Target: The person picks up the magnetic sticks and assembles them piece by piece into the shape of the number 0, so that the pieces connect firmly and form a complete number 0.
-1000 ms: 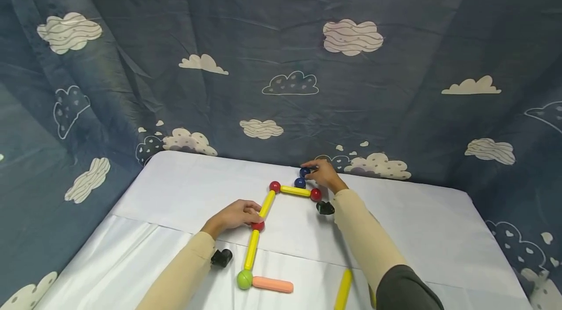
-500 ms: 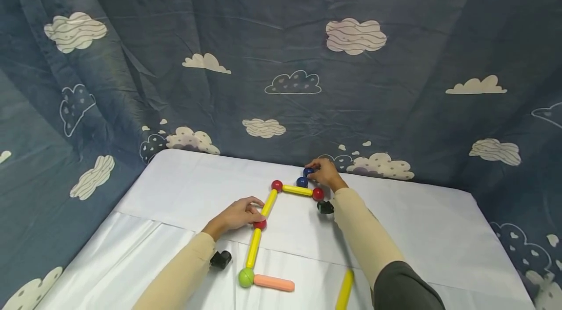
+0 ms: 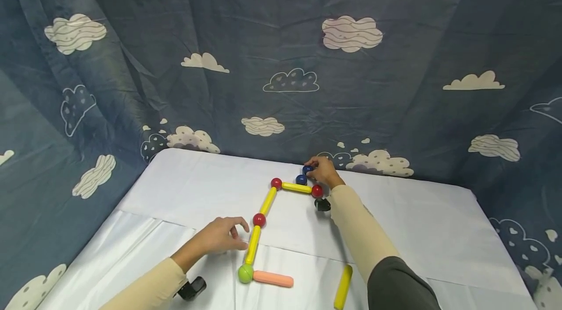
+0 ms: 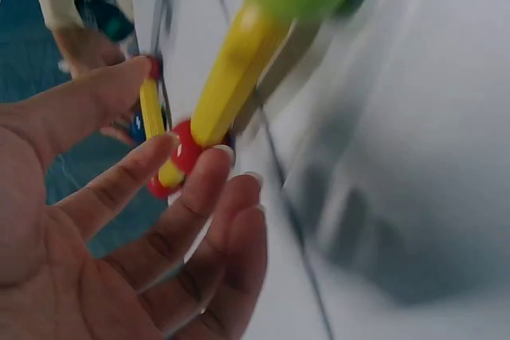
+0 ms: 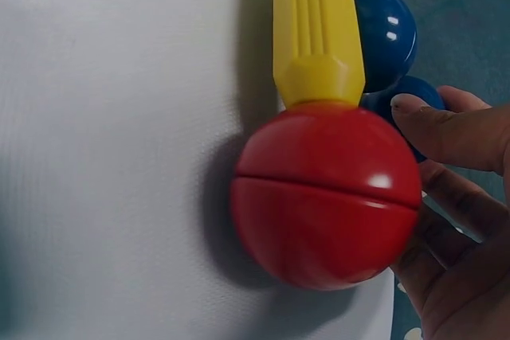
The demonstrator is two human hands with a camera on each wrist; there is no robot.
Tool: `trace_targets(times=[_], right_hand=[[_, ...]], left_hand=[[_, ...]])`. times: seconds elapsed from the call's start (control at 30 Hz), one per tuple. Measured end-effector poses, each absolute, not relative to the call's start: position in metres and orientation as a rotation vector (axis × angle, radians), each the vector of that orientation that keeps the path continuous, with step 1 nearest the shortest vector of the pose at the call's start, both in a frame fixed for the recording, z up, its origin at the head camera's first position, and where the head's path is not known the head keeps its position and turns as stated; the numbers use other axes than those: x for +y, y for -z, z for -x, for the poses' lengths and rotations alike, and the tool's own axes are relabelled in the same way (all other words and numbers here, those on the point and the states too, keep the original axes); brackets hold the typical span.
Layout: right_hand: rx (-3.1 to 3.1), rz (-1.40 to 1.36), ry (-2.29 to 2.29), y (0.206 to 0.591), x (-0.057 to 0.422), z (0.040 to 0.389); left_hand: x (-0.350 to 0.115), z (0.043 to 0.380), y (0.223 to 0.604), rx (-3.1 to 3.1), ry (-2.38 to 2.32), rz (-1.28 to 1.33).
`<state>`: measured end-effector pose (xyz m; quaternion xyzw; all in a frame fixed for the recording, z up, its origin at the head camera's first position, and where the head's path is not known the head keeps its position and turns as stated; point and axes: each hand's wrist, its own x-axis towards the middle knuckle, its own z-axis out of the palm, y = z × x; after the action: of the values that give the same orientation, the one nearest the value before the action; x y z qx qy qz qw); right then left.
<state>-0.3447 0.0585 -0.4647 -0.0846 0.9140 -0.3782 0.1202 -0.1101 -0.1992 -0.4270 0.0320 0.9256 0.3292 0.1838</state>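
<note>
My right hand (image 3: 322,171) pinches a dark blue ball (image 5: 413,91) between thumb and fingers near the table's far edge. A second blue ball (image 3: 301,179) lies right beside it, behind a yellow rod (image 3: 296,187). That rod joins a red ball (image 3: 317,191) to another red ball (image 3: 276,183). From there, two more yellow rods run toward me through a middle red ball (image 3: 259,220) to a green ball (image 3: 245,273). An orange rod (image 3: 273,279) extends right from the green ball. My left hand (image 3: 219,237), fingers spread and holding nothing, hovers left of the nearer yellow rod (image 4: 235,77).
A loose yellow rod (image 3: 343,286) lies on the white-covered table (image 3: 417,232), near my right sleeve. Behind the table's far edge hangs a dark curtain (image 3: 246,90) with cloud prints. Black wrist cameras sit under both wrists.
My left hand has let go of the middle red ball and drawn back toward the lower left. My right hand stays at the blue balls, almost still.
</note>
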Motion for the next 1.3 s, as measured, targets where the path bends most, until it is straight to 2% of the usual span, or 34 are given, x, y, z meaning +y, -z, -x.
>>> trace_targets(times=[0.2,0.43,1.07,1.3], right_hand=[[2.665,0.229,1.1,0.465,0.055,0.344],[2.662,0.229,1.096,0.466,0.054,0.343],[2.667,0.291,0.995,0.459,0.06,0.347],[2.663,0.403,1.01,0.443,0.07,0.334]], left_hand=[[-0.196,0.084,0.433,2.488,-1.051,-0.18],[-0.19,0.076,0.444,2.424,-1.176,-0.2],[-0.196,0.087,0.452,2.272,-1.294,-0.165],[-0.199,0.091,0.455,2.232,-1.316,-0.166]])
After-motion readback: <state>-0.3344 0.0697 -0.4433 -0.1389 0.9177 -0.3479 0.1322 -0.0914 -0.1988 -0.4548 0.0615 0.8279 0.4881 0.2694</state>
